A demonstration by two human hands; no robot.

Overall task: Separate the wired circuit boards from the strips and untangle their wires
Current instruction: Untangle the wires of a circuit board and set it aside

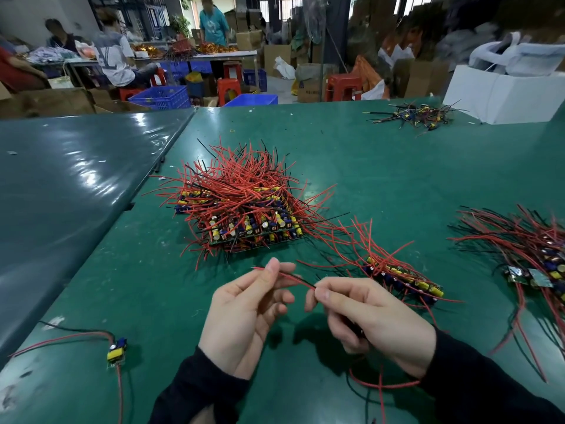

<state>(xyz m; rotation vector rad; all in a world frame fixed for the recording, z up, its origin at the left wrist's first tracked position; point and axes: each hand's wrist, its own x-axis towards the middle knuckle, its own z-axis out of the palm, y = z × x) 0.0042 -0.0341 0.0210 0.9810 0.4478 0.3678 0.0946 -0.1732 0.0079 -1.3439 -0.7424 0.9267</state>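
Observation:
My left hand (247, 313) pinches the free ends of a red and a black wire (293, 278) between thumb and forefinger. My right hand (370, 319) grips the same wires further along; the board they belong to is hidden inside its palm. More red and black wire trails below my right wrist. A stack of board strips (244, 215) bristling with red wires lies ahead on the green table (382, 166). A single strip of boards (403, 280) with yellow capacitors lies to the right of my right hand. One separated board (116, 351) with its wires sits at the near left.
A further tangle of wired boards (535, 255) lies at the right edge. A small pile of parts (419, 116) and a white box (504, 93) stand at the far right. A darker table (70, 179) adjoins on the left. People work at tables in the background.

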